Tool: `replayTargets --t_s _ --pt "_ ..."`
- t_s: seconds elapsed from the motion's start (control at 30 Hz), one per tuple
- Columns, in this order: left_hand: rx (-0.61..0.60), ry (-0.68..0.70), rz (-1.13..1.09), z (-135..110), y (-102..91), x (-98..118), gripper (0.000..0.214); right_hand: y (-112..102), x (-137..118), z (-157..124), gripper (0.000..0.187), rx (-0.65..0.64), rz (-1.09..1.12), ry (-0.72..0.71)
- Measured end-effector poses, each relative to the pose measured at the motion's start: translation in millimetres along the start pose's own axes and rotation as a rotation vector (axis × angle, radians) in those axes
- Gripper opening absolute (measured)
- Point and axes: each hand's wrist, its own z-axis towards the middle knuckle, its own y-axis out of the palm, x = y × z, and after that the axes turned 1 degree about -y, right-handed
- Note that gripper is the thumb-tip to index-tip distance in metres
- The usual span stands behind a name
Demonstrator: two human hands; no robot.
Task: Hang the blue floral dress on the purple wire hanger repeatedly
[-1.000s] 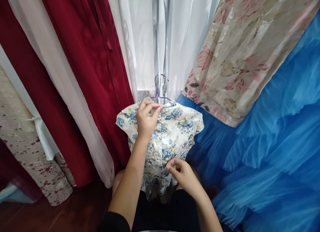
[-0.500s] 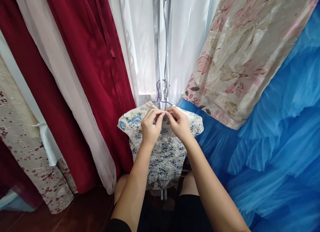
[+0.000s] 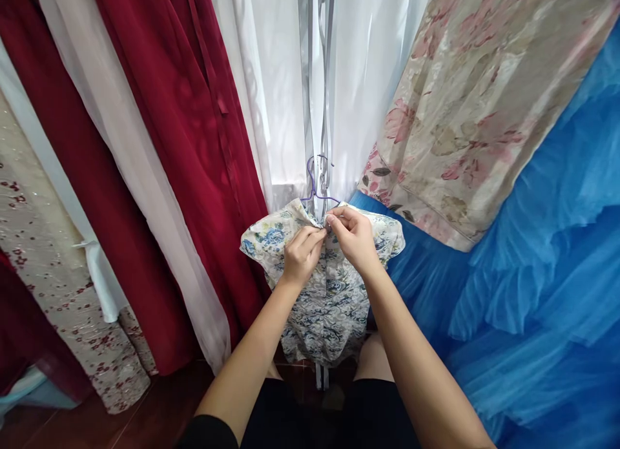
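A short-sleeved blouse (image 3: 322, 320), white with blue and green flowers, hangs in front of me on a purple hanger (image 3: 312, 177). My left hand (image 3: 304, 252) pinches the blouse's front edge just below the neckline. Close beside it, my right hand (image 3: 352, 232) pinches the other side at the collar, thumb and forefinger together. The fingertips of both hands nearly meet at the front opening. Whatever small fastening may lie between them is too small and covered to make out.
Dark red cloth (image 3: 179, 145) and a pale pink drape (image 3: 121, 126) hang at left. Behind the hanger are white fabric (image 3: 276, 81) and grey ribbons. A pink-flowered garment (image 3: 465, 113) and blue ruffled tulle (image 3: 542, 294) hang at right. Dark red floor (image 3: 159, 410) lies below.
My left hand has shifted slightly down and right, its fingers now curled lower on the edge. My right hand has turned a little at the collar. The neckline shows more open, and the view has shifted slightly.
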Motion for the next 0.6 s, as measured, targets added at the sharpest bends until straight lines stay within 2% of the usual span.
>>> replayTargets --t_s 0.13,0.27,0.37,0.47,0.6 --pt "-0.097 0.040 0.034 3.3 -3.1 -4.2 0.020 0.1 0.3 -0.5 0.015 0.018 0.019 -0.003" --pt "-0.359 0.178 0.139 -6.7 -4.2 -14.0 0.023 -15.8 -3.4 7.7 0.021 0.123 0.083 -0.022" --pt "-0.564 0.290 0.187 -37.8 -5.6 -17.4 0.025 -38.5 -9.5 19.0 0.029 0.236 0.142 -0.053" --pt "-0.624 0.262 0.173 -78.4 -11.5 -14.3 0.027 -64.7 -9.2 24.2 0.032 0.243 0.148 -0.042" --pt "-0.688 0.200 0.117 -119.0 -24.3 -2.9 0.027 -100.4 8.1 13.9 0.031 0.279 0.210 0.043"
